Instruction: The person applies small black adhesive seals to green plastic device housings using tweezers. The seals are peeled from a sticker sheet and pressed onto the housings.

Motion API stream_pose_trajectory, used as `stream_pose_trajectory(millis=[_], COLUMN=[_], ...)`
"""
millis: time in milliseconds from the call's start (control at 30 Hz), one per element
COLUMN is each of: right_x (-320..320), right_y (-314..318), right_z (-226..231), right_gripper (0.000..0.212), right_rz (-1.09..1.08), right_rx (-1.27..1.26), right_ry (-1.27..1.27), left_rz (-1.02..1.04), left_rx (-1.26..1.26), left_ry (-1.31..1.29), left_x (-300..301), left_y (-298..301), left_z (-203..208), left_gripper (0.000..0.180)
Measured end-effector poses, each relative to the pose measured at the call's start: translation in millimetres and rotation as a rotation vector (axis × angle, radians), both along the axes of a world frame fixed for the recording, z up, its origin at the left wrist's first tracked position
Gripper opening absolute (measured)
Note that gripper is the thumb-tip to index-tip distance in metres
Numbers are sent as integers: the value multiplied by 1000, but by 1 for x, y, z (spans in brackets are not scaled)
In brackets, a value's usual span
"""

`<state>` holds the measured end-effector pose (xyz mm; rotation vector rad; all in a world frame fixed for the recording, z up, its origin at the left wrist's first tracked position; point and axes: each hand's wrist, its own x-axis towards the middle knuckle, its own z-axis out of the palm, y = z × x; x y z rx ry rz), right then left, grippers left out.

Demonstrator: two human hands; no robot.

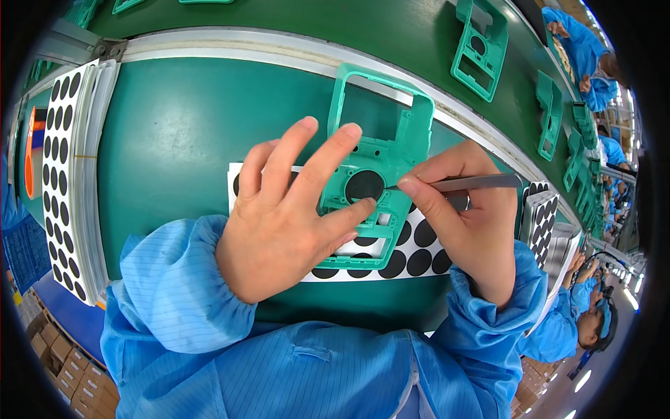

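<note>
A turquoise plastic housing with a large rectangular opening at its far end lies in front of me. In its round recess sits a black round sticker. My left hand is spread over the housing's left side, its thumb tip at the lower edge of the sticker. Pinched in my right hand are metal tweezers, their tips at the sticker's right edge. Beneath the housing lies a white sheet of black round stickers, partly covered by my left hand and the housing.
Stacked sticker sheets stand at the left and right of the green work mat. Beyond a pale metal rail, a green conveyor carries more turquoise housings. Co-workers in blue sit along the right. Cardboard boxes are at lower left.
</note>
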<state>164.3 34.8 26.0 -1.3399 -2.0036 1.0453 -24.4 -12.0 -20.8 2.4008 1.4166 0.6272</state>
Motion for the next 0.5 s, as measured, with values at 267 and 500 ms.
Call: stream_pose_trajectory(millis=[267,500], right_x=[5,35], right_y=[-6,-33], right_z=[-6,-25], right_gripper=[11,17], right_rz=[-33,-417], right_rx=[178,-138], right_ry=[59,696], left_rz=[-65,-85], left_rx=[2,6], left_ry=[55,142], left_x=[4,9], left_y=[2,3], left_z=[4,7], left_gripper=[46,63])
